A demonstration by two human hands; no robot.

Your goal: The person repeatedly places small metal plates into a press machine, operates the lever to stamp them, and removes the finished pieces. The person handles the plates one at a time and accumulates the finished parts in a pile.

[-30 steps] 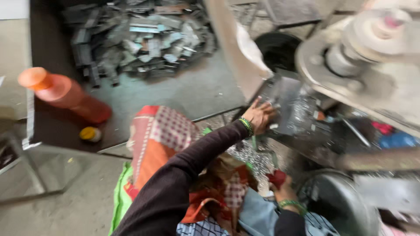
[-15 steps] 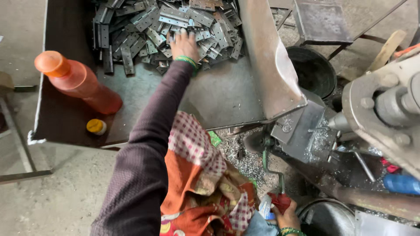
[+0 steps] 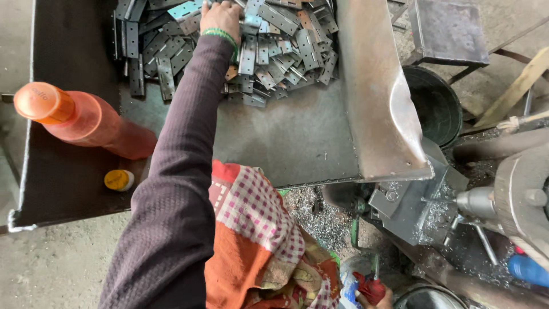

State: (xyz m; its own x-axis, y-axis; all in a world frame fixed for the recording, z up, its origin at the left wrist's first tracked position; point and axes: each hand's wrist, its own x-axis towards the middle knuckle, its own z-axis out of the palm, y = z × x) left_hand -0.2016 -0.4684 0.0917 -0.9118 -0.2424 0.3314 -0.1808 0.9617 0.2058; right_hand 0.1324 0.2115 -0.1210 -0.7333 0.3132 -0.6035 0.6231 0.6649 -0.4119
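My left hand (image 3: 221, 17), with a green bangle at the wrist, lies at the top of a heap of flat grey metal hinge plates (image 3: 280, 46) on a dark steel tray (image 3: 286, 137). Its fingers curl down into the plates. The dark purple sleeve (image 3: 177, 171) runs from the bottom of the view up to it. My right hand (image 3: 374, 298) shows only partly at the bottom edge, closed around a red handle (image 3: 369, 288) beside the machine.
An orange bottle (image 3: 80, 117) lies on the tray's left side with a yellow cap (image 3: 119, 180) near it. A bent steel chute (image 3: 374, 97) borders the tray on the right. A press machine (image 3: 509, 200), metal chips, and a black bucket (image 3: 434, 106) stand to the right.
My left arm swung from the machine on the right up to the plate heap and now rests deeper in it. The view shifted down and left. My right hand stayed on the red handle.
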